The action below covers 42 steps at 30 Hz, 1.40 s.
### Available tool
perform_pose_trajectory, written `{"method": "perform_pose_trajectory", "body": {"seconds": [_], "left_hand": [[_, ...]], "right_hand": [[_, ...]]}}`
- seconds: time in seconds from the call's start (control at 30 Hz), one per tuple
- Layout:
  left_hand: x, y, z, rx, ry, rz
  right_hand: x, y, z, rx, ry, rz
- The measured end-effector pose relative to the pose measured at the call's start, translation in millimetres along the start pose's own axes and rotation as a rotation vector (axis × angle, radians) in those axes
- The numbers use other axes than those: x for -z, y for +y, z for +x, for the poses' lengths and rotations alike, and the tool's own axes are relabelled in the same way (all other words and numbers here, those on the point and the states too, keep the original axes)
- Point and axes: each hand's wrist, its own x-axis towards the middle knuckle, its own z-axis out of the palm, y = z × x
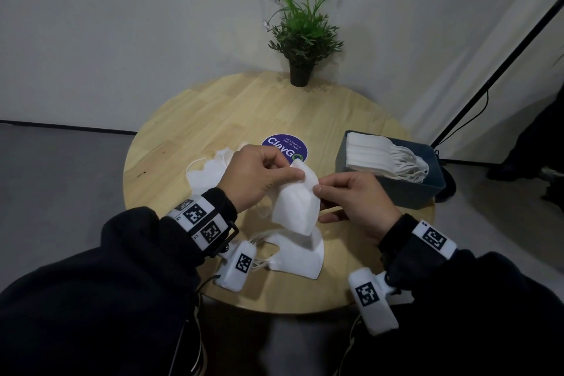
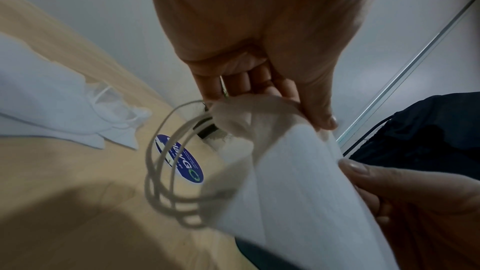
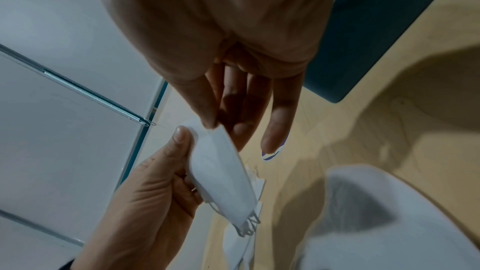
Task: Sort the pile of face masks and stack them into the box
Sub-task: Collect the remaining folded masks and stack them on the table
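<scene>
A folded white face mask is held above the middle of the round wooden table, between both hands. Its upper edge is pinched by the left hand, with the thumb laid on top and the other fingers curled underneath. Its right edge is pinched by the right hand between thumb and index finger; in the right wrist view the remaining fingers are seen stretched out and free of the mask. The mask's ear loops are seen dangling below it in the left wrist view.

A second mask lies on the table at the near edge, directly under the held one, with its loops pointing left. A loose pile of masks is spread on the table to the left, partly hidden behind the left hand. At the right edge of the table stands a dark blue box, in which a stack of masks is laid against the far left wall, their loops trailing to the right.

A purple round sticker is stuck near the table's centre, and a potted plant stands at the far edge.
</scene>
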Motion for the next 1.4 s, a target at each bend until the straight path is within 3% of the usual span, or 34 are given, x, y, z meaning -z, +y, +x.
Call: {"method": "perform_pose_trajectory", "body": {"seconds": [0.23,0.4,0.53,0.73,1.4], "left_hand": [[19,-3,-5,0.176,-0.328,0.230],[27,-16,-16,0.309,-0.261,0.182],[23,-24,-30,0.454,-0.299,0.159],[14,-43,-34,0.538,-0.323,0.220],[11,-50,-31,0.574,-0.410,0.325]], "right_hand": [[13,4,3,-0.115,0.066,0.032],[22,18,4,-0.207,0.064,-0.033],[18,33,6,-0.274,0.048,-0.150],[7,61,9,-0.352,0.089,-0.204],[2,76,15,-0.359,0.089,-0.329]]}}
